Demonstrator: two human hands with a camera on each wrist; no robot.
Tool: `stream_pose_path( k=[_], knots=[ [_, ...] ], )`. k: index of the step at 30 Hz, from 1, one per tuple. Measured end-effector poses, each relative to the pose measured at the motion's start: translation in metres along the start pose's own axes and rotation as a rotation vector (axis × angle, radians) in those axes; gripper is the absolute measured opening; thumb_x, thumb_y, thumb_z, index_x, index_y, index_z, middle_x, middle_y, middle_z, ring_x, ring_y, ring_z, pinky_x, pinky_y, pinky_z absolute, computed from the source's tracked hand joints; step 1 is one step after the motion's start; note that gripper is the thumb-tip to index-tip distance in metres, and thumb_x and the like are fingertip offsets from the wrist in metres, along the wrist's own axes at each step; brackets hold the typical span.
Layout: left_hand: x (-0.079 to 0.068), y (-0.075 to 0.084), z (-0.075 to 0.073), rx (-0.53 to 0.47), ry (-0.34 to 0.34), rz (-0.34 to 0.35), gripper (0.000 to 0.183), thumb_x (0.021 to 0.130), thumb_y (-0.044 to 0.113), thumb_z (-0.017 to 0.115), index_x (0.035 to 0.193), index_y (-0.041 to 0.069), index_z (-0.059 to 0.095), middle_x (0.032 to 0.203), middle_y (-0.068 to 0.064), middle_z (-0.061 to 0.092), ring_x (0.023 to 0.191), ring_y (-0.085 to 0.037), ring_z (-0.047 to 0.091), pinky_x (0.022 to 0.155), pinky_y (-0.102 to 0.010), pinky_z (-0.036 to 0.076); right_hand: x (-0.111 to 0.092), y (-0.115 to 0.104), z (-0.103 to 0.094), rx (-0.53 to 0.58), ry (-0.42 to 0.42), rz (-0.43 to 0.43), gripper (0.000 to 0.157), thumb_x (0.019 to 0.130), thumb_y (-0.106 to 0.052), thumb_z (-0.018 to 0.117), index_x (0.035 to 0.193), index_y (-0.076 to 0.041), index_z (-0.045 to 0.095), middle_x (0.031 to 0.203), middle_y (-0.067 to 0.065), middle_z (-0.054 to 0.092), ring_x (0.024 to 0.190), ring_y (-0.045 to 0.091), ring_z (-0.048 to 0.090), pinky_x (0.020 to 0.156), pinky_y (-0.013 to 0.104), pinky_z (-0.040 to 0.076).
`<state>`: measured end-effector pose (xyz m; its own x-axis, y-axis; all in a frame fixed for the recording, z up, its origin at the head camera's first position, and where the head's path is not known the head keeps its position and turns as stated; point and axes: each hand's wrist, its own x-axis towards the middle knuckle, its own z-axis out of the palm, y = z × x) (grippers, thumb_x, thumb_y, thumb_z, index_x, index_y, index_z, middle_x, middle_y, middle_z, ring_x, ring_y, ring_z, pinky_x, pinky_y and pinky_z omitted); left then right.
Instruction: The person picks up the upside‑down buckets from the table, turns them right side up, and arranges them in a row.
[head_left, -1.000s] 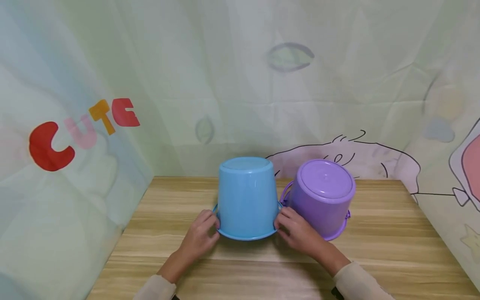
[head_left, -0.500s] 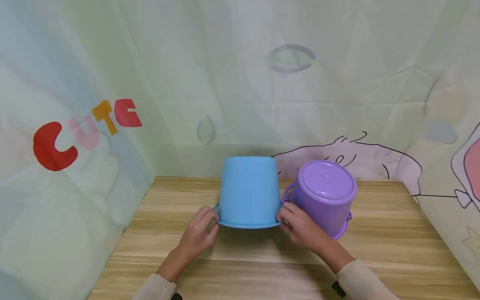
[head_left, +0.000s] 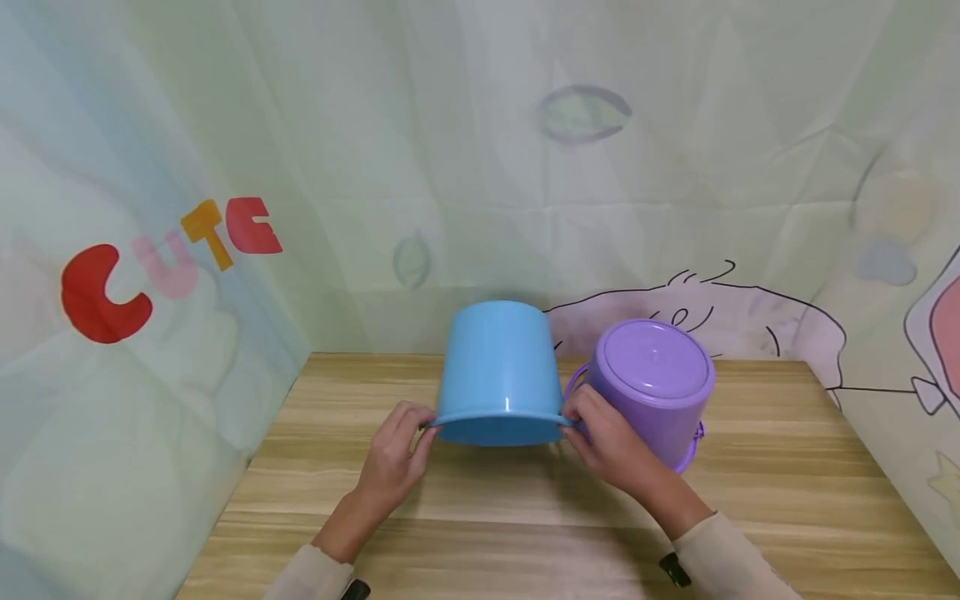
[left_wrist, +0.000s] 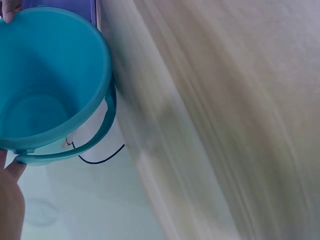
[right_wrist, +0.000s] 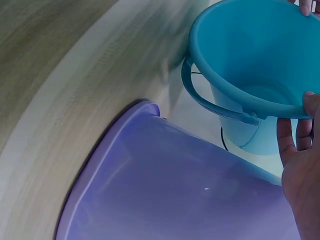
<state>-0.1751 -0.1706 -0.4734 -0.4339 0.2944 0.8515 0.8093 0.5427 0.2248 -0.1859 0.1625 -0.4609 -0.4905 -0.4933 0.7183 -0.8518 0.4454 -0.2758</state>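
A blue plastic bucket [head_left: 498, 358] is tipped with its mouth toward the person, held above the table by both hands. My left hand [head_left: 393, 454] pinches the rim at the left side. Opposite it, my right hand [head_left: 611, 437] pinches the rim at the right side, thumb on the inner side and fingers outside. Both wrist views look into the bare inside of the blue bucket [right_wrist: 245, 45], whose handle [left_wrist: 100, 132] hangs on the far side. Right beside it a purple bucket [head_left: 652, 392] leans upside down, its base facing up, partly behind the right hand.
The wood-grain table [head_left: 360, 542] extends around the buckets. A printed fabric curtain [head_left: 360, 150] closes off the back and both sides, with coloured letters [head_left: 108, 293] on the left.
The blue bucket has risen off the table and tilted, its rim swinging up toward the person so the mouth now shows. Both hands moved up with the rim. The purple bucket stays nearly in place.
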Motion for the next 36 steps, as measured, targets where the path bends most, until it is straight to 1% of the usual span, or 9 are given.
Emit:
stream_pose_path(
  k=[4,7,16,17,21,25,28,31,36],
  knots=[
    [0.007,0.003,-0.001,0.024,0.034,0.024,0.028,0.107,0.021,0.056,0.100,-0.004,0.066,0.094,-0.010,0.065,0.082,-0.020,0.066,0.079,-0.021,0.058,0.003,-0.001,-0.005,-0.016,0.004,-0.008,0.025,0.084,0.007,0.073,0.098,-0.003,0.054,0.094,0.004,0.051,0.090,0.016,0.050,0.082,0.024,0.042],
    [0.013,0.005,-0.002,0.030,0.058,0.041,0.028,0.107,0.021,0.057,0.102,-0.005,0.066,0.096,-0.011,0.066,0.081,-0.020,0.066,0.076,-0.023,0.058,0.006,-0.003,-0.008,-0.039,0.003,-0.005,0.028,0.084,0.006,0.073,0.100,-0.003,0.053,0.094,0.004,0.050,0.089,0.015,0.049,0.081,0.025,0.042],
    [0.029,0.008,-0.008,0.004,0.095,0.067,0.027,0.105,0.019,0.061,0.103,-0.007,0.067,0.096,-0.013,0.068,0.082,-0.021,0.066,0.077,-0.023,0.059,0.016,-0.006,-0.015,-0.068,0.074,-0.032,0.039,0.075,0.013,0.078,0.101,0.000,0.051,0.094,0.005,0.050,0.087,0.015,0.053,0.075,0.024,0.048],
    [0.031,0.009,-0.009,0.001,0.096,0.065,0.026,0.105,0.019,0.062,0.104,-0.007,0.067,0.096,-0.013,0.068,0.082,-0.021,0.066,0.078,-0.022,0.059,0.016,-0.006,-0.016,-0.065,0.075,-0.025,0.035,0.080,0.010,0.077,0.102,0.001,0.052,0.094,0.006,0.051,0.086,0.016,0.054,0.074,0.024,0.050],
    [0.038,0.012,-0.012,-0.010,0.073,0.026,0.025,0.103,0.019,0.064,0.107,-0.006,0.067,0.097,-0.013,0.068,0.082,-0.021,0.067,0.079,-0.020,0.060,0.019,-0.009,-0.020,-0.062,0.069,0.033,0.036,0.082,0.009,0.078,0.107,0.003,0.053,0.095,0.008,0.054,0.083,0.016,0.059,0.069,0.027,0.057],
    [0.043,0.015,-0.017,-0.030,0.024,-0.030,0.019,0.097,0.007,0.071,0.110,-0.005,0.067,0.098,-0.014,0.067,0.081,-0.022,0.067,0.076,-0.022,0.061,0.023,-0.013,-0.025,-0.082,0.050,0.107,0.039,0.082,0.009,0.080,0.110,0.002,0.053,0.095,0.008,0.055,0.080,0.013,0.059,0.066,0.026,0.056],
    [0.047,0.016,-0.021,-0.034,-0.009,-0.077,0.028,0.086,-0.007,0.078,0.112,-0.004,0.066,0.100,-0.014,0.067,0.082,-0.021,0.067,0.075,-0.024,0.062,0.026,-0.016,-0.027,-0.079,0.028,0.152,0.038,0.084,0.006,0.079,0.112,0.000,0.054,0.095,0.006,0.055,0.080,0.011,0.055,0.066,0.025,0.054],
    [0.052,0.017,-0.024,-0.027,-0.036,-0.116,0.038,0.079,-0.013,0.081,0.112,-0.004,0.066,0.100,-0.013,0.067,0.083,-0.020,0.067,0.072,-0.026,0.063,0.029,-0.017,-0.030,-0.057,0.009,0.188,0.037,0.087,0.004,0.078,0.115,-0.001,0.055,0.094,0.005,0.055,0.080,0.010,0.051,0.064,0.024,0.051],
    [0.059,0.018,-0.027,-0.039,-0.065,-0.171,0.037,0.081,-0.012,0.080,0.115,-0.003,0.066,0.099,-0.012,0.068,0.085,-0.019,0.067,0.067,-0.028,0.063,0.035,-0.017,-0.032,-0.043,0.015,0.203,0.037,0.086,0.005,0.078,0.116,0.001,0.056,0.093,0.007,0.057,0.079,0.010,0.051,0.063,0.024,0.050]
  ],
)
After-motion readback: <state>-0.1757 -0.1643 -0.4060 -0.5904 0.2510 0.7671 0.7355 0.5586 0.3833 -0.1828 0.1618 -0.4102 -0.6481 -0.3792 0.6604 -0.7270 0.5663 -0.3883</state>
